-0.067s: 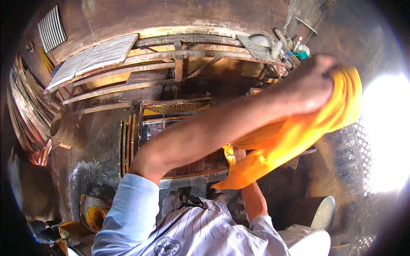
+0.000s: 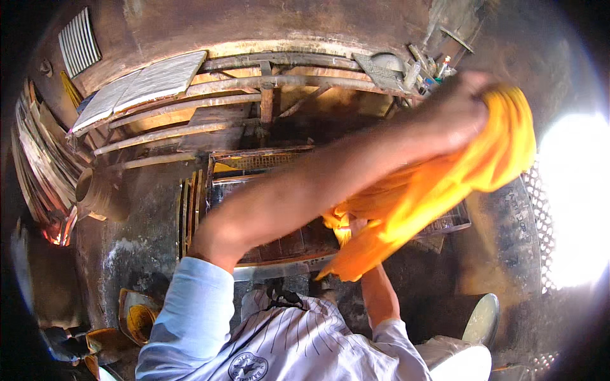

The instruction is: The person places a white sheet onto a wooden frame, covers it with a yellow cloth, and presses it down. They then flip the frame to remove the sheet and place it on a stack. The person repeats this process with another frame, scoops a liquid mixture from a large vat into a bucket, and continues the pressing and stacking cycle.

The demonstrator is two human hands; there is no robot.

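Observation:
My left arm reaches across to the upper right. There my left hand (image 2: pixel 469 111), blurred by motion, is closed on a bright orange cloth (image 2: pixel 438 184). The cloth hangs in folds from this hand and slants down toward the middle, ending in a loose pointed corner. My right hand (image 2: pixel 359 227) is mostly hidden behind the cloth; only a small part shows, with a bunched yellow-orange piece of the cloth at its fingers. Beneath my arms lies a dark, low tray (image 2: pixel 286 265) with a pale front edge, partly covered by my left forearm.
Beyond the tray stands a long wooden rack (image 2: pixel 305 81) with pale slabs (image 2: pixel 143 86) on its left. Firewood (image 2: pixel 47 159) leans at the far left, glowing with fire at its lower end. Yellow-stained containers (image 2: pixel 136 314) sit at lower left, a round metal vessel (image 2: pixel 481 319) at lower right.
My left hand has shifted slightly up and to the left, drawing the cloth with it. More of the tray's right end shows beneath the cloth.

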